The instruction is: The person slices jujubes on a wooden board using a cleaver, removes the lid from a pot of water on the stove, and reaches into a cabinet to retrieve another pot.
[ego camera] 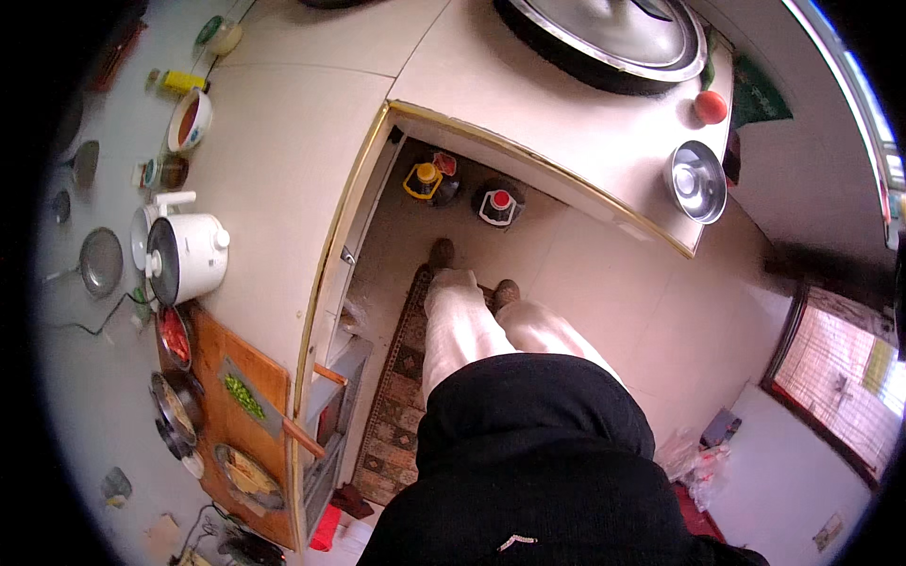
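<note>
Neither of my hands is in view. Before me is the corner of a pale countertop (276, 163). At the top, a large metal lid (616, 35) covers a dark round pan. A tomato-like red round thing (710, 107) and an empty stainless steel bowl (697, 182) stand at its right. On the left counter is a white electric pot (195, 256) with a dark opening. Below it, a wooden cutting board (212, 354) bears a cleaver (272, 421) with chopped green pieces (243, 396) on its blade, and a plate of pale food (246, 475).
Two large dark bottles, one with a yellow cap (426, 172) and one with a red cap (500, 199), stand on the floor under the counter. A patterned rug (389, 417) lies by my feet. Plastic bags (697, 467) lie at the right. The cleaver's handle overhangs the counter edge.
</note>
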{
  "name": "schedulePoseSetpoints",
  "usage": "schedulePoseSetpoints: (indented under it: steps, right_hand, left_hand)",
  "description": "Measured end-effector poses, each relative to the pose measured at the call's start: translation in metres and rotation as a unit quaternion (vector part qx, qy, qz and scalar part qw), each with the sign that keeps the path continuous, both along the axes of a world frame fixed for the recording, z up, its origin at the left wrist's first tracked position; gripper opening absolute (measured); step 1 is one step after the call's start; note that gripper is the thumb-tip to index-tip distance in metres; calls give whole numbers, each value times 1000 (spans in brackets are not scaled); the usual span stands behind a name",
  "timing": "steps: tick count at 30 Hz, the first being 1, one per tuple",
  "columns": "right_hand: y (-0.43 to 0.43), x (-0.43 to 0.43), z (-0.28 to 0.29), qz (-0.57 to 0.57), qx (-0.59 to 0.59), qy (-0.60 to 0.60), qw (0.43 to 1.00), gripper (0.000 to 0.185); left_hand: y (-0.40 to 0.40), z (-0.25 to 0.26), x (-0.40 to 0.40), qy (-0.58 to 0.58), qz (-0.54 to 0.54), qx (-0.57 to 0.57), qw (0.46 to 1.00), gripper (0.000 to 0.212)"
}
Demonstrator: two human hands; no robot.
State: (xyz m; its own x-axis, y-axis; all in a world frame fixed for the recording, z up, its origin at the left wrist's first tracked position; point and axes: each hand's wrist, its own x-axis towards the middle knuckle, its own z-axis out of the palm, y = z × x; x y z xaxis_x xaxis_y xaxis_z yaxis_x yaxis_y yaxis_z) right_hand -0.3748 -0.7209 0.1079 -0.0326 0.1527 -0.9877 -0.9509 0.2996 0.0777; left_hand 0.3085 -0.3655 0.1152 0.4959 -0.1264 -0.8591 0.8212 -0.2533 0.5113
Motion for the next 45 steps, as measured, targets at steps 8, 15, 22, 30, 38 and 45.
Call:
schedulePoseSetpoints:
  steps: [8,15,22,30,38,45]
  right_hand:
    - [-19,-16,0,18,10,12,1000,32]
    - [-42,-20,-11,50,28,-21,998,31]
    - [-120,37,-41,-75,-53,-121,988,29]
    - [-207,192,-93,-189,-238,-180,936,27]
    - [-171,274,-152,-265,-166,-202,928,23]
    - [-145,254,-180,-297,-81,-179,934,19]
  left_hand:
    - [79,18,-9,56,48,-218,973,36]
    - [-83,-56,-47,-35,-89,-70,993,12]
    - [-221,-123,-19,62,-343,42,936,22]
    - [-332,-229,46,1,-419,109,901,23]
    - [-410,-314,92,-77,-289,73,951,31]
    - [-342,-413,201,-124,-105,-229,960,43]
